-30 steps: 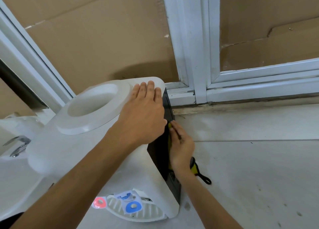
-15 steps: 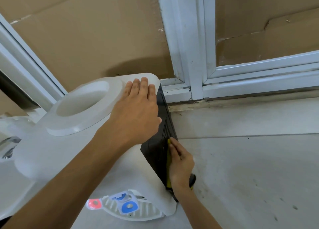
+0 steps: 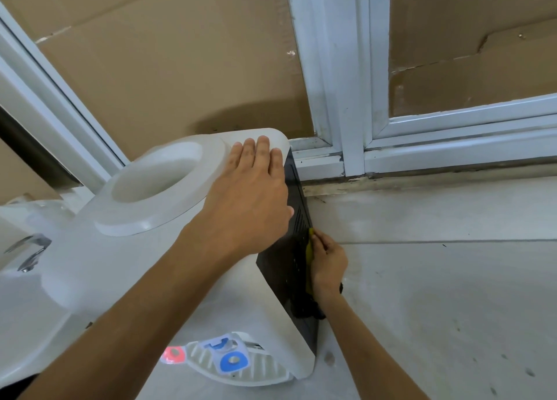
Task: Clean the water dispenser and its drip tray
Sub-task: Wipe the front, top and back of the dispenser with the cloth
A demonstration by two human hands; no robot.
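Left hand point(image 3: 250, 195) lies flat, fingers straight and together, palm down on the white top of the water dispenser point(image 3: 126, 267), at centre frame. Its fingertips reach the rounded rear corner of the top, just right of the round bottle well point(image 3: 153, 182).

Right hand point(image 3: 327, 261), right of centre, presses a yellow cloth point(image 3: 309, 249) against the dispenser's black side panel point(image 3: 297, 219). The fingers are bent over the cloth and hold it to the panel; only a narrow yellow strip shows along the panel edge. A dark item below the wrist cannot be identified.

Dispenser body occupies the left and centre of the frame and stands on a pale grey surface point(image 3: 437, 294). At lower centre, the white ribbed drip tray point(image 3: 265, 369) projects from the front. Above it sit a blue tap lever point(image 3: 232, 360) and, to the left, a red tap lever point(image 3: 174, 354).

White window frame point(image 3: 349, 98) runs across the upper right, backed by brown cardboard point(image 3: 168, 68). A metal faucet point(image 3: 28, 250) is visible at the left edge.
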